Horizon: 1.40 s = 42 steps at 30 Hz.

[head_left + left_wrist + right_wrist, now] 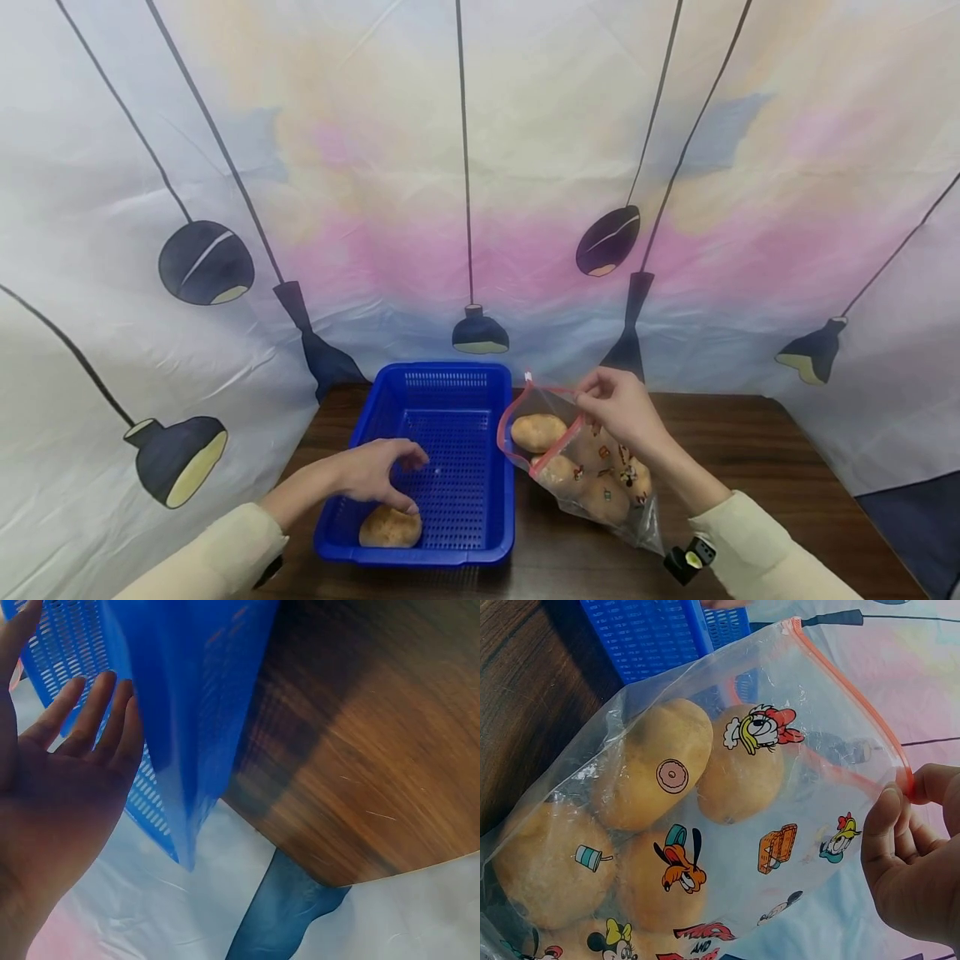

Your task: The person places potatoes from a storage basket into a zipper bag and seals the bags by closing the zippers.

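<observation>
My right hand (618, 408) pinches the pink-edged rim of a clear zip bag (757, 847) printed with cartoon figures. Several potatoes (656, 761) lie inside the bag, one of them close to its gaping mouth in the head view. My left hand (378, 473) is over the near left part of a blue plastic basket (504, 500), its thumb and fingers spread apart. Just below the thumb, a single potato (390, 527) sits in the basket's near left corner. In the left wrist view the left palm (67, 787) shows with nothing in it.
Basket and bag stand side by side on a dark wooden table (750, 467). Behind the table hangs a cloth backdrop (540, 167) printed with lamps. A small dark device (690, 560) is strapped at the right wrist.
</observation>
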{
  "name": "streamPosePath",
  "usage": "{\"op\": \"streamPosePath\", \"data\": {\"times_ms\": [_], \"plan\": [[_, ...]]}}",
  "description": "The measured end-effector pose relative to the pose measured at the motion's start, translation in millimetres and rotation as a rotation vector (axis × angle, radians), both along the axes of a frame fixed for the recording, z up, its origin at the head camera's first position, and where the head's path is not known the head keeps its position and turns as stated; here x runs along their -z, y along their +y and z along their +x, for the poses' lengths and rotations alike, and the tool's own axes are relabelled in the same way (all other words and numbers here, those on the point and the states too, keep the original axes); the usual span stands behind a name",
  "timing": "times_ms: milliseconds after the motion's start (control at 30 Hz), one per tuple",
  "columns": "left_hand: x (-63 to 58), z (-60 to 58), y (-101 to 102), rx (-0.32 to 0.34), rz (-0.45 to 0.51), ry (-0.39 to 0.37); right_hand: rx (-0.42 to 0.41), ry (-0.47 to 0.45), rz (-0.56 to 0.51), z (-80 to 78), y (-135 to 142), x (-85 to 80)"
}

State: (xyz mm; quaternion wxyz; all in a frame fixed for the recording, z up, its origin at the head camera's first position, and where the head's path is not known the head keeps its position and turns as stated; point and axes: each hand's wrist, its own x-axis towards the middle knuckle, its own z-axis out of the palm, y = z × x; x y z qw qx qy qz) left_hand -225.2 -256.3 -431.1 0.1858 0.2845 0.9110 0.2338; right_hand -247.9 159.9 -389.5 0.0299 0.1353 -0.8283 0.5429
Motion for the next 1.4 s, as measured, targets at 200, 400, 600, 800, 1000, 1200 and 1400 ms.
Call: {"op": "streamPosePath", "data": {"times_ms": [200, 400, 600, 800, 1000, 1200, 1400], "plan": [[4.9, 6.4, -4.2, -0.012, -0.001, -0.061, -0.012, 0.001, -0.024, 1.7, -0.1, -2.0], [12.3, 9.5, -6.9, 0.0, -0.022, -0.081, -0.007, -0.002, -0.018, 1.9, 0.2, -1.9], [14.0, 11.4, -6.3, -0.02, -0.072, -0.105, -0.003, 0.001, 0.001, 0.1, 0.6, 0.3], [13.8, 13.7, -3.4, -0.056, -0.142, -0.143, -0.001, 0.0, 0.001, 0.4, -0.2, 0.3], [15.1, 16.2, -0.5, -0.071, -0.189, -0.166, -0.01, -0.002, -0.007, 1.7, -1.4, 0.6], [14.3, 14.8, 2.6, -0.036, -0.127, -0.14, -0.014, -0.003, -0.011, 2.0, -1.2, 0.8], [1.3, 7.2, 13.5, 0.037, -0.052, -0.025, -0.012, -0.003, -0.005, 2.0, -1.0, 0.1]]}}
